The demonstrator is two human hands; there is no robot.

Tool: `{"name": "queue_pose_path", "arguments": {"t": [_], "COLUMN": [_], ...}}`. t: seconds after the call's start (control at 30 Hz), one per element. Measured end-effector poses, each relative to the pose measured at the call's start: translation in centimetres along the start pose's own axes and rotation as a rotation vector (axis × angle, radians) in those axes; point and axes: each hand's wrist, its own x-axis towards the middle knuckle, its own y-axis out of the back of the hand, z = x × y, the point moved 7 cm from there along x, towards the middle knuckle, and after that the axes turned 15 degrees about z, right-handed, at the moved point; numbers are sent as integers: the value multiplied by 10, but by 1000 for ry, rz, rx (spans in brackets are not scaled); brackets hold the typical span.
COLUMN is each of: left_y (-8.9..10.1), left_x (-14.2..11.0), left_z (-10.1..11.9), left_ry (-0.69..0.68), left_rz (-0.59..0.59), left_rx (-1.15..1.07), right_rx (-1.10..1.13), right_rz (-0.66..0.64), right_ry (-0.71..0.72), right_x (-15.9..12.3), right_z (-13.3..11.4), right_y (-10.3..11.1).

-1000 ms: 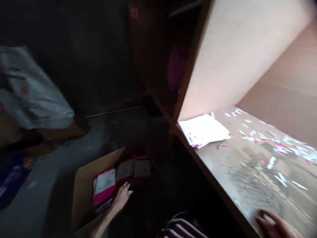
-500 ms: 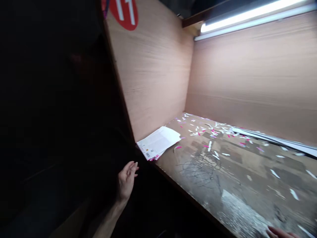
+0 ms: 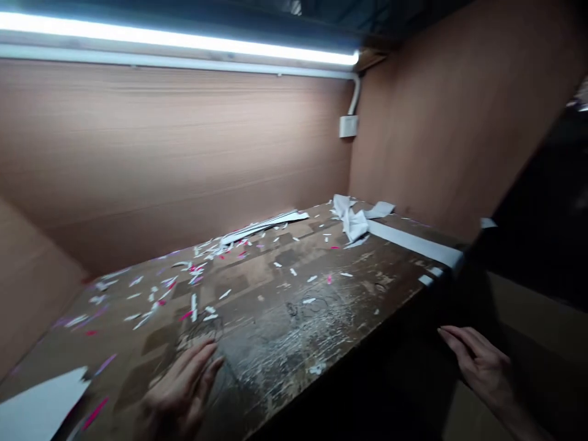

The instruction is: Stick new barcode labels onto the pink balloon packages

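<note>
My left hand (image 3: 181, 392) is over the near part of the worn wooden tabletop (image 3: 294, 361), its fingers stretched out and the thumb a little apart, with nothing in it. A stack of white printed sheets (image 3: 41, 404) lies to its left, cut off by the frame. Off the table's front edge, at the right, my right hand (image 3: 482, 364) hangs in the dark with its fingers loosely extended and nothing visible in them. Small white and pink paper scraps (image 3: 197, 269) are scattered over the table beyond my left hand.
Long white strips (image 3: 264, 226) lie along the back wall (image 3: 184, 147). Crumpled white paper (image 3: 353, 223) sits in the far right corner, beside a pale band (image 3: 413, 242) running to the edge. Wooden side panels enclose the table. A lit tube (image 3: 184, 40) hangs above.
The view has swung right, bringing the right panel and crumpled paper into sight. My left hand has gone from beside the table to above it; more of my right hand shows, now off the front edge.
</note>
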Motion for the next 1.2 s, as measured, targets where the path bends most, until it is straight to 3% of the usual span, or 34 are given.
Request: {"name": "queue_pose_path", "arguments": {"t": [0.1, 0.23, 0.33, 0.4, 0.6, 0.7, 0.8, 0.9, 1.1, 1.2], "left_y": [-52, -96, -119, -133, -184, -205, -218, -225, -224, -220], "left_x": [18, 16, 5, -1, -14, -24, -31, -34, -30, -29], "left_z": [46, 92, 111, 123, 179, 196, 199, 195, 199, 202], "left_ry": [-224, -365, -436, -496, -633, -663, -699, -714, -731, -741], "left_rz": [-108, -175, -248, -328, -721, -778, -702, -658, -664, -662], "left_rx": [-116, -167, -226, -239, -124, -83, -96, -119, -97, -106], "right_rx": [-154, -240, -266, -271, -421, -441, -439, -486, -609, -650], "right_rz": [56, 89, 2, -96, -429, -551, -575, -582, -532, -498], "right_ry": [-81, -144, -200, -247, -442, -535, -574, -595, -661, -668], "right_x": [-19, -22, -29, -49, -156, -193, -203, -201, -200, -201], "right_z": [45, 69, 68, 64, 42, 35, 30, 29, 34, 40], "right_y": [34, 50, 42, 32, -2, -13, -8, 13, 65, 79]}}
